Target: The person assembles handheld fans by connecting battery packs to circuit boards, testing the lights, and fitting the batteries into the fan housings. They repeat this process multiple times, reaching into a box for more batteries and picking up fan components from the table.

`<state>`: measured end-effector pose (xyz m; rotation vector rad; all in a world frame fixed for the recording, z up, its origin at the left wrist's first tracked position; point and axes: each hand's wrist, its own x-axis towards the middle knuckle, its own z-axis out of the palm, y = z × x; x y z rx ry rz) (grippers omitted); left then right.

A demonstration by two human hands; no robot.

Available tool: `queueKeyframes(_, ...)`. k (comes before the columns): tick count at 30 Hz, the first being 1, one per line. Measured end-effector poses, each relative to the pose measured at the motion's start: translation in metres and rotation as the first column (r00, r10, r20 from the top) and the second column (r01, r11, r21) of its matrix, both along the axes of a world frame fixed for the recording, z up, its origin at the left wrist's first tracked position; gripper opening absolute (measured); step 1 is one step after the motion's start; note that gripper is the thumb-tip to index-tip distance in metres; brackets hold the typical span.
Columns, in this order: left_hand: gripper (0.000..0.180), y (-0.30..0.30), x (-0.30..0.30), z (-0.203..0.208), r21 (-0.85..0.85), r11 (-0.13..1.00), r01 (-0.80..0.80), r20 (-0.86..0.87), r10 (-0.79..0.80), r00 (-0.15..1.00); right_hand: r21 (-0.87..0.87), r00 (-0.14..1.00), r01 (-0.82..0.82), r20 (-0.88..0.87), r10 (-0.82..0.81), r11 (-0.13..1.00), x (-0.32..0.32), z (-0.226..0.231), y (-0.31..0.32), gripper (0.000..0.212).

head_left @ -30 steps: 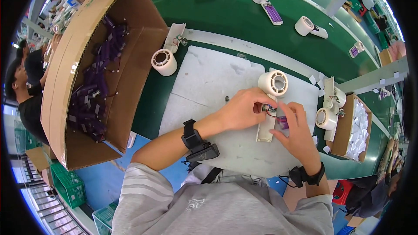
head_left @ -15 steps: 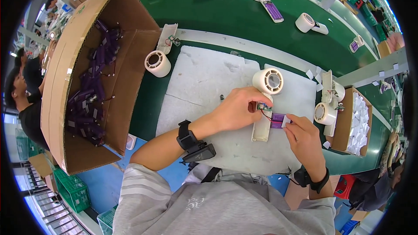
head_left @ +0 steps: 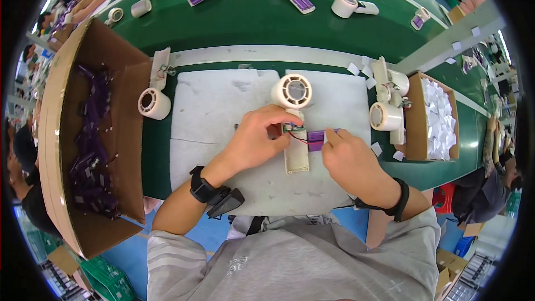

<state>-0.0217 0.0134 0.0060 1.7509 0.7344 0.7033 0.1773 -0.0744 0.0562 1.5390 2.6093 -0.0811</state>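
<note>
“Green bench (head_left: 239, 30) behind everything, widest by far; next, going down in size?”

“Big cardboard box (head_left: 128, 139) at the left, with a heap of purple packs (head_left: 92, 145) inside; then a pale mat (head_left: 214, 103) in the middle; then a smaller cardboard box (head_left: 415, 120) at the right, with white squares (head_left: 440, 117) piled inside and two white units (head_left: 385, 117) just beside.”

“And on the mat?”

“One white housing (head_left: 297, 153), round head (head_left: 292, 90) at the far end, open handle (head_left: 297, 163) nearer; both hands close about.”

“Left hand (head_left: 253, 136) first; clamped or loose?”

“Curled at the upper end of the handle, thumb and forefinger apart, with a circuit board (head_left: 293, 127) showing between; cannot tell how firmly pressed, with so much of the fingers hidden.”

“Right hand (head_left: 351, 159)?”

“Thumb and fingertips apparently together on the right end of a purple battery pack (head_left: 315, 136), at a small white piece (head_left: 328, 135); pack just right of the handle, outside it; resting on the mat or lifted, hard to tell.”

“Smallest of all?”

“Thin wires (head_left: 299, 138), red and dark, strung from board toward pack.”

“Step in hand, then?”

“Judging by the pose, steadying the board end with the left while handling the pack's far end with the right.”

“And called for by the next move?”

“Slack in the wires, most likely; small, slow shifts of the right fingertips rather than any pull; a steady housing, no tug on the board; likeliest trouble, a wire snagged on the handle's rim.”
</note>
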Motion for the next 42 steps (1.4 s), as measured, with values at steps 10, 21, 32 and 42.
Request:
queueKeyframes(10, 0.034, 0.001, -0.004, -0.001, -0.056, 0.998, -0.006, -0.008, 0.005, 1.000, 0.069, 0.996, 0.081, -0.041, -0.078, 0.994, -0.003, -0.015, 0.000, 0.010)
queueKeyframes(21, 0.032, 0.001, -0.004, -0.002, -0.075, 0.997, -0.005, 0.003, 0.005, 1.000, -0.040, 0.856, 0.091, -0.507, -0.099, 0.995, 0.023, -0.015, 0.019, 0.011)
queueKeyframes(32, 0.033, 0.003, -0.002, -0.005, -0.181, 0.983, -0.033, 0.035, 0.040, 0.999, 0.179, 0.668, 0.581, -0.662, -0.339, 0.794, 0.065, 0.005, 0.082, 0.028)
queueKeyframes(42, 0.032, 0.003, -0.005, -0.004, -0.140, 0.985, -0.103, 0.022, 0.107, 0.994, -0.261, 0.735, -0.018, -0.658, -0.164, 0.965, 0.024, -0.021, 0.038, 0.052)
